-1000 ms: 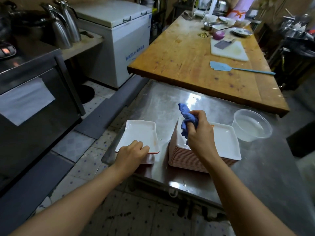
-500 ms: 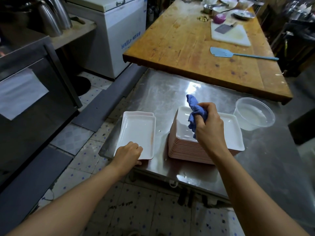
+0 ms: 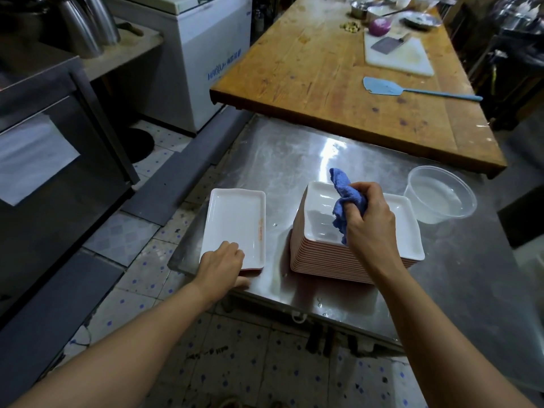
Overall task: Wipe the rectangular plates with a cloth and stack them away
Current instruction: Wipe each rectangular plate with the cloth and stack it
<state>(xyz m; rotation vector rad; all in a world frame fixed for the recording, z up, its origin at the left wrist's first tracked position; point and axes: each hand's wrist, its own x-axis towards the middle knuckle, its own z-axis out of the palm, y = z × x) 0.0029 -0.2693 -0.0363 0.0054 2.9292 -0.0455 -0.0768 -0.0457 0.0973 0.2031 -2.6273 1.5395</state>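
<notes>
Head view looks down on a stainless-steel worktop (image 3: 382, 290) with two bare arms reaching over its near edge; the left hand (image 3: 222, 265) has its fingers curled over the near rim of a white rectangular plate (image 3: 235, 225), thumb below the edge, and this plate tops a short pile at the worktop's near left corner; the right hand (image 3: 369, 219) is clenched around a bunched blue cloth (image 3: 344, 198), which sticks up above the fist and hangs down beside the thumb; that hand is held over a tall stack of white rectangular plates with pinkish undersides (image 3: 338, 260), standing right of the short pile and apart from it, though whether the cloth touches the top plate cannot be told; a clear round plastic tub (image 3: 440, 198) sits just right of the tall stack; beyond, a wooden worktop (image 3: 309, 78) carries a light-blue spatula (image 3: 412, 89), a white cutting board (image 3: 397, 57) with a cleaver (image 3: 388, 42) on it, and a red onion (image 3: 379, 26); a white chest freezer (image 3: 200, 60) stands at far left.
</notes>
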